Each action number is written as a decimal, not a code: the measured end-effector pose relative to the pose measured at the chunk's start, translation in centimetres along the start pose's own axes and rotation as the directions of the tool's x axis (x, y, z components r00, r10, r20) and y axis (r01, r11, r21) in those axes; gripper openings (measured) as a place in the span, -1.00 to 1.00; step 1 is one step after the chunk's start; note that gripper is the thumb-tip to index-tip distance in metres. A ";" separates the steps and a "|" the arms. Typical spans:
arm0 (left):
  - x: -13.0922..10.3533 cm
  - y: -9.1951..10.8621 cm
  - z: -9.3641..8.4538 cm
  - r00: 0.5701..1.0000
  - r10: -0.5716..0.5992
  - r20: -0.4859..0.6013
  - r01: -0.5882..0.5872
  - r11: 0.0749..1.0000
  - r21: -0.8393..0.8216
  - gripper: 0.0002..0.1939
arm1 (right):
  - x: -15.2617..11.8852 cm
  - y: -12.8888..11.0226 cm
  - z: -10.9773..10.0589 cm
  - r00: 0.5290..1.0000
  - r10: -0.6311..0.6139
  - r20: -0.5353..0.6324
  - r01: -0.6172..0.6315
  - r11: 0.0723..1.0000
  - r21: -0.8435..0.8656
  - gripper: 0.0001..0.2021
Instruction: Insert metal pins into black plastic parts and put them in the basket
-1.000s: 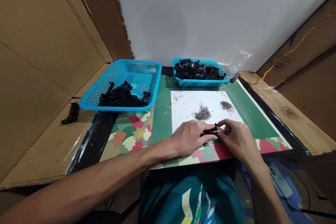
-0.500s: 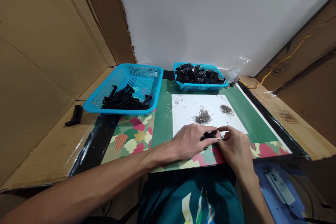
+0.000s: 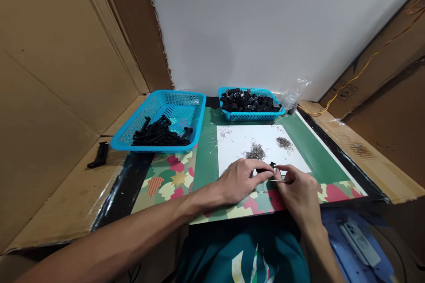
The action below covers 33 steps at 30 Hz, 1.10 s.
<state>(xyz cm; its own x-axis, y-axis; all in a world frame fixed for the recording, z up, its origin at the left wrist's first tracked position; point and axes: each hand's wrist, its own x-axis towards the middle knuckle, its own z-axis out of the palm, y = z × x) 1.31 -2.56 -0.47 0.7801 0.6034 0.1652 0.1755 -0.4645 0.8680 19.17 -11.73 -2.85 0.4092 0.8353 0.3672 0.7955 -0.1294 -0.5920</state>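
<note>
Over the front edge of the white sheet, my left hand (image 3: 241,179) pinches a small black plastic part (image 3: 272,165), mostly covered by the fingers. My right hand (image 3: 300,190) is closed beside it, fingertips meeting those of my left hand at the part. A slim metal tool (image 3: 278,181) sticks out leftward from my right fingers, below the part; its exact kind is not clear. Just beyond the hands, a pile of tiny metal pieces (image 3: 255,152) lies on the white sheet (image 3: 229,146), with a smaller pile (image 3: 284,143) to its right.
A blue basket (image 3: 199,119) at left holds long black parts (image 3: 159,132); another blue basket (image 3: 252,116) at the back holds small black pieces (image 3: 249,101). A clear plastic bag (image 3: 295,93) stands beside it. One black part (image 3: 99,154) lies on cardboard at far left. A phone (image 3: 358,241) rests lower right.
The view has shifted slightly. Between my fingers, the black part's end now shows above the fingertips, and the metal tool sits a little lower and points left.
</note>
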 end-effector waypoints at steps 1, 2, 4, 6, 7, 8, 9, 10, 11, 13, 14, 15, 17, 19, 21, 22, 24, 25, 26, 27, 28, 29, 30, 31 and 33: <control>0.0 0.0 0.0 1.000 -0.001 -0.012 0.001 1.000 -0.001 -0.72 | 0.0 0.1 0.0 1.000 0.005 -0.003 -0.005 0.999 0.042 -0.67; 0.1 0.1 -0.1 1.000 -0.002 -0.027 0.002 1.000 0.001 -0.72 | 0.0 0.2 0.0 1.000 0.014 -0.014 -0.013 0.996 0.089 -0.69; 0.2 0.1 -0.2 0.998 -0.006 -0.062 0.006 1.000 -0.004 -0.72 | 0.0 0.5 -0.2 0.998 0.034 -0.046 -0.024 0.979 0.203 -0.71; 0.3 0.1 -0.4 0.995 -0.016 -0.101 0.013 0.999 -0.038 -0.72 | 0.0 0.6 -0.4 0.997 0.038 -0.071 -0.012 0.941 0.338 -0.73; 0.4 0.1 -0.5 0.993 -0.022 -0.113 0.014 0.998 -0.069 -0.71 | -0.1 0.5 -0.5 0.997 0.031 -0.074 0.001 0.915 0.404 -0.74; 0.4 0.1 -0.6 0.993 -0.028 -0.113 0.016 0.994 -0.110 -0.70 | -0.1 0.4 -0.6 0.997 0.019 -0.068 0.015 0.886 0.463 -0.76; 0.5 0.1 -0.7 0.995 -0.038 -0.093 0.023 0.986 -0.163 -0.68 | -0.2 0.2 -0.6 0.998 0.003 -0.060 0.028 0.857 0.514 -0.78; 0.5 0.1 -0.7 0.998 -0.052 -0.048 0.039 0.972 -0.232 -0.65 | -0.2 -0.1 -0.6 0.999 -0.011 -0.052 0.039 0.830 0.557 -0.80; 0.5 0.1 -0.8 0.998 -0.067 0.013 0.068 0.948 -0.311 -0.61 | -0.3 -0.4 -0.6 0.999 -0.023 -0.048 0.047 0.805 0.591 -0.82; 0.5 0.2 -0.9 0.987 -0.088 0.138 0.143 0.874 -0.464 -0.52 | -0.5 -1.1 -0.2 0.998 -0.025 -0.064 0.060 0.771 0.634 -0.87; 0.5 0.3 -0.9 0.979 -0.093 0.183 0.177 0.831 -0.527 -0.49 | -0.7 -1.5 0.0 0.996 -0.014 -0.084 0.066 0.759 0.648 -0.89; 0.5 0.3 -0.9 0.973 -0.096 0.211 0.203 0.791 -0.577 -0.47 | -0.9 -1.7 0.3 0.994 0.001 -0.109 0.071 0.748 0.660 -0.90; 0.5 0.4 -0.9 0.966 -0.105 0.236 0.236 0.731 -0.640 -0.45 | -1.3 -2.2 0.9 0.987 0.037 -0.157 0.080 0.730 0.679 -0.90; 0.5 0.5 -0.9 0.959 -0.116 0.259 0.265 0.696 -0.668 -0.44 | -1.7 -2.3 1.4 0.979 0.066 -0.191 0.086 0.720 0.688 -0.88; 0.5 0.4 -0.9 0.957 -0.114 0.265 0.267 0.698 -0.664 -0.44 | -2.0 -2.4 1.6 0.974 0.087 -0.211 0.083 0.726 0.682 -0.86; 0.6 0.4 -0.8 0.961 -0.111 0.252 0.254 0.711 -0.655 -0.45 | -2.0 -2.3 1.7 0.972 0.092 -0.215 0.080 0.732 0.676 -0.85; 0.6 0.3 -0.7 0.975 -0.103 0.199 0.208 0.743 -0.637 -0.46 | -2.1 -2.3 1.7 0.972 0.087 -0.219 0.082 0.745 0.662 -0.84; 0.6 0.2 -0.7 0.981 -0.098 0.168 0.184 0.754 -0.631 -0.47 | -2.1 -2.4 1.8 0.972 0.076 -0.222 0.091 0.751 0.654 -0.84; 0.6 0.0 -0.7 0.985 -0.093 0.144 0.164 0.760 -0.629 -0.48 | -2.1 -2.4 1.8 0.972 0.061 -0.228 0.104 0.758 0.644 -0.84; 0.6 -0.1 -0.7 0.987 -0.090 0.130 0.152 0.763 -0.628 -0.49 | -2.1 -2.4 1.8 0.971 0.046 -0.236 0.117 0.766 0.632 -0.84; 0.7 -0.2 -0.7 0.989 -0.085 0.124 0.145 0.766 -0.626 -0.50 | -2.2 -2.5 1.8 0.969 0.033 -0.246 0.131 0.774 0.619 -0.84; 0.7 -0.3 -0.7 0.989 -0.082 0.122 0.141 0.769 -0.623 -0.51 | -2.3 -2.5 1.9 0.966 0.021 -0.257 0.144 0.784 0.604 -0.84; 0.7 -0.4 -0.7 0.990 -0.080 0.120 0.137 0.774 -0.618 -0.52 | -2.3 -2.5 1.9 0.964 0.010 -0.267 0.154 0.795 0.586 -0.84; 0.8 -0.4 -0.7 0.990 -0.078 0.113 0.132 0.779 -0.613 -0.53 | -2.4 -2.5 1.9 0.961 0.000 -0.277 0.164 0.807 0.567 -0.83; 0.8 -0.5 -0.7 0.993 -0.073 0.093 0.115 0.787 -0.606 -0.54 | -2.6 -2.4 1.9 0.955 -0.024 -0.295 0.183 0.830 0.526 -0.82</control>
<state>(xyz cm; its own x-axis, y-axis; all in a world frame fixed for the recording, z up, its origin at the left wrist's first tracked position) 1.45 -1.34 -0.43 0.8179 0.5725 0.0572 -0.1362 0.0961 0.9860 15.36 -12.51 -3.77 0.5037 0.6437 0.5762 0.5002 0.3265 -0.8020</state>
